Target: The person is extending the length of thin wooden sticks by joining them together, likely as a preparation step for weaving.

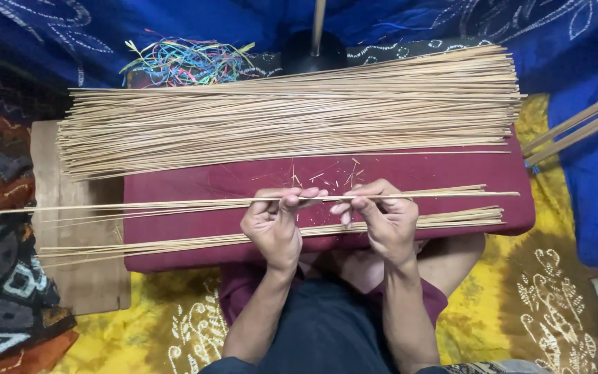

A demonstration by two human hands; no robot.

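My left hand (275,223) and my right hand (381,216) both pinch one thin, pale bamboo stick (174,203) that runs level across the view, well past my left hand. They hover over a maroon cushion (195,179) on my lap. A small bundle of the same sticks (451,218) lies under my hands along the cushion's near edge. A large pile of sticks (292,111) lies across the cushion's far side. Tiny splinters (327,179) dot the cloth between the pile and my hands.
A wooden board (81,277) sticks out under the cushion at left. Tangled coloured strands (185,61) lie behind the pile, beside a dark round base with a pole (318,28). Thicker bamboo strips (576,125) lean at right. Blue and yellow patterned cloths (548,298) cover the floor.
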